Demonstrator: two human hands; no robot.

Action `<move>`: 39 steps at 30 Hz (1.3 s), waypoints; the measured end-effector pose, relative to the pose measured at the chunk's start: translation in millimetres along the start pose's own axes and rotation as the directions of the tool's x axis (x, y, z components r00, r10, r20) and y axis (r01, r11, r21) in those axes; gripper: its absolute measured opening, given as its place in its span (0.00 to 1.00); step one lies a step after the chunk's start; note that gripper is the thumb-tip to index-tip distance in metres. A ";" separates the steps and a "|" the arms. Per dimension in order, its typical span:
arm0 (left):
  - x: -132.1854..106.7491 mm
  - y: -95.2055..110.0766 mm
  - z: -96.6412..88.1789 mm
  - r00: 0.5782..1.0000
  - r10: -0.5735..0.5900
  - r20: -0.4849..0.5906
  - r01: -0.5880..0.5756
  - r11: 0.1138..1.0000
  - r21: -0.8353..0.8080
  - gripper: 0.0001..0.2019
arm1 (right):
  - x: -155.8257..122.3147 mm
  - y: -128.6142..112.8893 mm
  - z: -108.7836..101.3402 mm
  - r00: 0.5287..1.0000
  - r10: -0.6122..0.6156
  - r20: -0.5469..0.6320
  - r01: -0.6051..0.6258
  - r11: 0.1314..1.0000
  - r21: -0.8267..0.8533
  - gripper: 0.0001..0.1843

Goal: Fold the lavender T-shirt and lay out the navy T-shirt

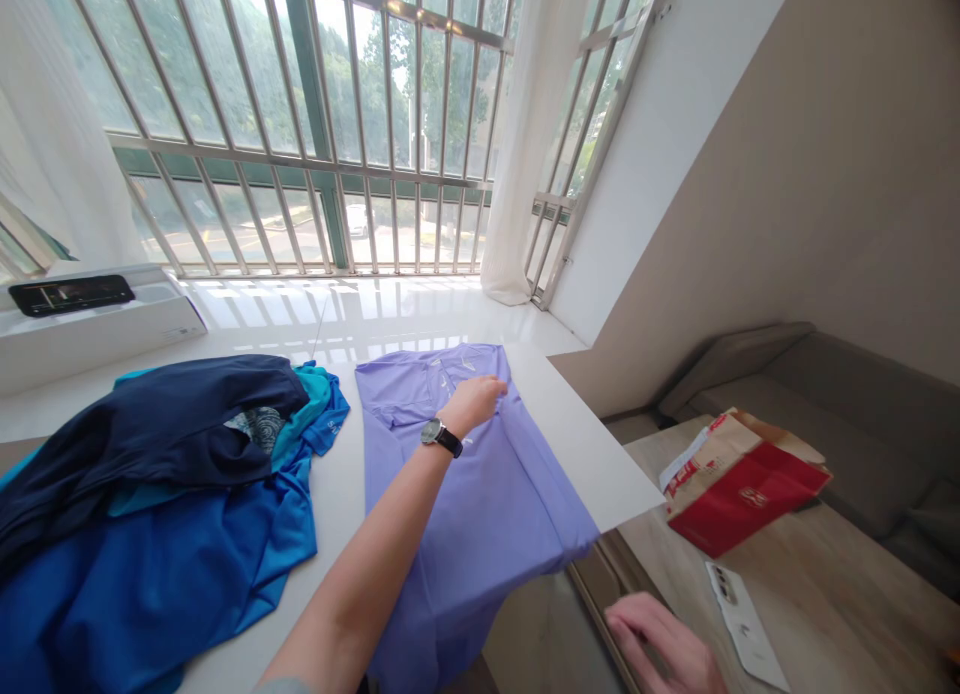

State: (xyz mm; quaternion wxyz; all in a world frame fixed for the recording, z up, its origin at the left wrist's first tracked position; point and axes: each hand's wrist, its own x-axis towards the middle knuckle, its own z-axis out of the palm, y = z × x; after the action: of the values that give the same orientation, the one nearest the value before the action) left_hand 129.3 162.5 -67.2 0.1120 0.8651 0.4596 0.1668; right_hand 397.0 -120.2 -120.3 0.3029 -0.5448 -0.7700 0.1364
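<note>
Count: one purple shirt [499, 514], one heap of blue clothes [180, 484], one paper bag [746, 489], two hands. Shirt: light, thin, creased, small white marks near far end; lies on white counter [589, 444], near end overhanging. Long axis runs toward window [375, 104]. Left hand [474, 404] on shirt, fingers curled; cannot tell whether gripping. Right hand [664, 646]: loosely closed, nothing visible inside.

I'm partly losing the right hand [666, 646] past the bottom edge and the blue garment [247, 544] past the left edge. The left hand [474, 404] is covering part of the purple shirt [450, 514]; I'm not making out whether its fingers are pinching it.
</note>
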 end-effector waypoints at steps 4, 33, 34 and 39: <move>-22.8 -15.8 -32.4 0.992 -0.105 -0.074 0.111 0.990 0.087 0.18 | 73.2 1.1 -14.6 0.984 -0.157 -0.087 0.156 0.988 -0.015 0.12; -144.0 -90.3 10.3 0.903 -0.396 -0.167 0.429 0.857 0.288 0.31 | 275.6 24.6 103.4 0.902 0.198 0.384 0.027 0.861 -0.507 0.45; -144.3 -90.1 9.5 0.903 -0.399 -0.157 0.428 0.858 0.284 0.31 | 280.7 19.9 102.3 0.901 0.213 0.379 0.013 0.858 -0.513 0.45; -143.4 -87.4 8.9 0.893 -0.420 -0.164 0.450 0.850 0.272 0.31 | 315.8 -18.5 123.1 0.962 0.067 0.265 0.048 0.913 -0.405 0.40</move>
State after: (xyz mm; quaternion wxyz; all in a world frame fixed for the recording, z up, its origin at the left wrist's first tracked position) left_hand -8.3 91.1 -132.4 -0.0099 0.7359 0.6685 0.1071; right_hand 236.9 178.7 -105.9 0.0732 -0.5756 -0.8130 0.0482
